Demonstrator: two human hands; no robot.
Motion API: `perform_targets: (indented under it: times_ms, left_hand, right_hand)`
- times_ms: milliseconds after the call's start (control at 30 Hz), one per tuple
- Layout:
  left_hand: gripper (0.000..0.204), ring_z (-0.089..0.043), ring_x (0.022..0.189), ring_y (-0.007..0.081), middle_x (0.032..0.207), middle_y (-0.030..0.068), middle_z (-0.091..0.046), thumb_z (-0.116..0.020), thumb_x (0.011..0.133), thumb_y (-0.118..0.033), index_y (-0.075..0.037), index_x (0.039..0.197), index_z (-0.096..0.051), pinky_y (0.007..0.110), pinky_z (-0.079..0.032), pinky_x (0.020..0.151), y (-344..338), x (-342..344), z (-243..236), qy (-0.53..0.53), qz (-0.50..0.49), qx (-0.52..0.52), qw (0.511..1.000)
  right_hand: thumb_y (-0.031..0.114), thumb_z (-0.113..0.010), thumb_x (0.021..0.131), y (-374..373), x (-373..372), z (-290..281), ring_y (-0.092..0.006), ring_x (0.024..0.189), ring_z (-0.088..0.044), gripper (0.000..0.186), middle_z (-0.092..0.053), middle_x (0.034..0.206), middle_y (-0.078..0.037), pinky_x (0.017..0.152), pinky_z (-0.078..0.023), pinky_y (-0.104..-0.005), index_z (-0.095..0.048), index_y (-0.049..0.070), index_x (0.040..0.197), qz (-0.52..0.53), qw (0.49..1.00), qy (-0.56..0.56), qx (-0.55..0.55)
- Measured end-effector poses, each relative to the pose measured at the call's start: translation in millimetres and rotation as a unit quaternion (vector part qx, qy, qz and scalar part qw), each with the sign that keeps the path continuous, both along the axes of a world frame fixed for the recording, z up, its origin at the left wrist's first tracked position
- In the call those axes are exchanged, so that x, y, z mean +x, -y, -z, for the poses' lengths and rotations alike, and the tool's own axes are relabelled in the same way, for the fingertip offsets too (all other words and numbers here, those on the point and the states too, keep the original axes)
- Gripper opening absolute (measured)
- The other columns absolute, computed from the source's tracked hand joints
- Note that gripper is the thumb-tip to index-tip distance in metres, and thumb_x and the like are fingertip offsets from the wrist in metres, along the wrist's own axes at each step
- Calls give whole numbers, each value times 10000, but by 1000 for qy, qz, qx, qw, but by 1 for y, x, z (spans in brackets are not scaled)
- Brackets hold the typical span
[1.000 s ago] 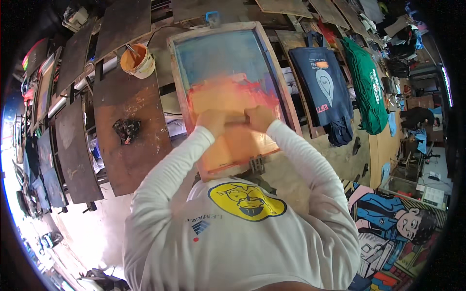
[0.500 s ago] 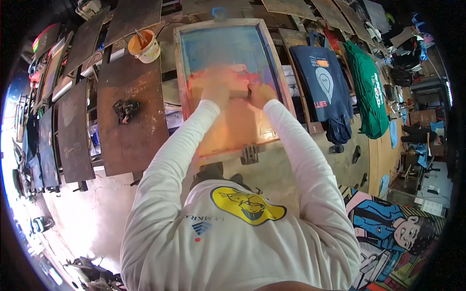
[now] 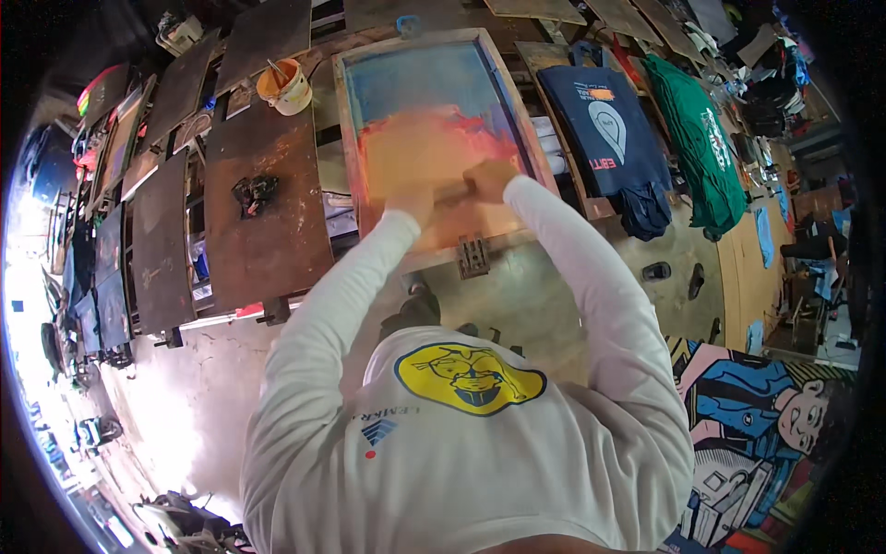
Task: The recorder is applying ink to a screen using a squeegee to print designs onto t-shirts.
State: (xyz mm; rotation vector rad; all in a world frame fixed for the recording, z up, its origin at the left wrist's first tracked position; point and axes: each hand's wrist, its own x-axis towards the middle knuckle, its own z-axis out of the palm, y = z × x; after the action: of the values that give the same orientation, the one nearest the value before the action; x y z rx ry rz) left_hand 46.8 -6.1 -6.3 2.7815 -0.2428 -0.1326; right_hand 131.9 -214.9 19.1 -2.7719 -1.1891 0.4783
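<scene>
Clamped on a bar (image 3: 450, 192) over the framed screen (image 3: 420, 138) with right hand (image 3: 492, 179); with left hand (image 3: 414, 198), too blurred to tell. Flanked by bucket (image 3: 288, 92) and stained board (image 3: 277, 240) leftward, navy bag (image 3: 598, 102) rightward.

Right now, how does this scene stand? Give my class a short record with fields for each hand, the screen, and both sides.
Left hand: at the left of a bar-like tool; grip blurred
Right hand: closed on the tool's right end
Framed screen: beneath both hands; blue far end, orange and red nearer
Left side: orange-stained tub; crumpled dark bundle on brown board
Right side: dark blue bag; green cloth
</scene>
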Motion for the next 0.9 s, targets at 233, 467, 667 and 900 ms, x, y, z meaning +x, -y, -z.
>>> perform_targets:
  times_ms: [233, 467, 667, 900]
  left_hand:
    - [340, -675, 954, 333, 984, 169, -715, -753, 765, -360, -91, 965, -694, 457, -548, 825, 5, 123, 15, 113, -20, 95, 989]
    - [320, -666, 978, 306, 938, 123, -707, -762, 727, -361, -108, 911, -692, 441, -556, 815, 21, 109, -16, 34, 161, 50, 985]
    - [317, -658, 884, 337, 883, 125, -687, -777, 665, -350, -107, 846, -683, 456, -544, 755, -31, 91, -26, -27, 287, 43, 957]
    - [316, -650, 835, 366, 842, 141, -679, -795, 634, -350, -111, 801, -673, 474, -512, 725, -51, 95, -44, -63, 312, 78, 945]
  right_hand:
    - [364, -704, 822, -1, 64, -18, -377, 879, -688, 281, -715, 926, -166, 778, -539, -494, -684, 119, 959, 118, 989, 85, -5]
    - [390, -611, 905, 18, -20, 20, -392, 807, -689, 348, -697, 838, -203, 730, -545, -500, -639, 46, 948, 308, 949, 68, -8]
    - [388, -585, 910, -50, -95, 3, -384, 740, -691, 338, -692, 798, -200, 684, -546, -500, -640, 54, 931, 334, 942, -15, 28]
    - [419, -604, 888, -62, -90, 19, -390, 704, -683, 371, -701, 819, -199, 665, -548, -495, -683, 57, 882, 290, 949, -6, 123]
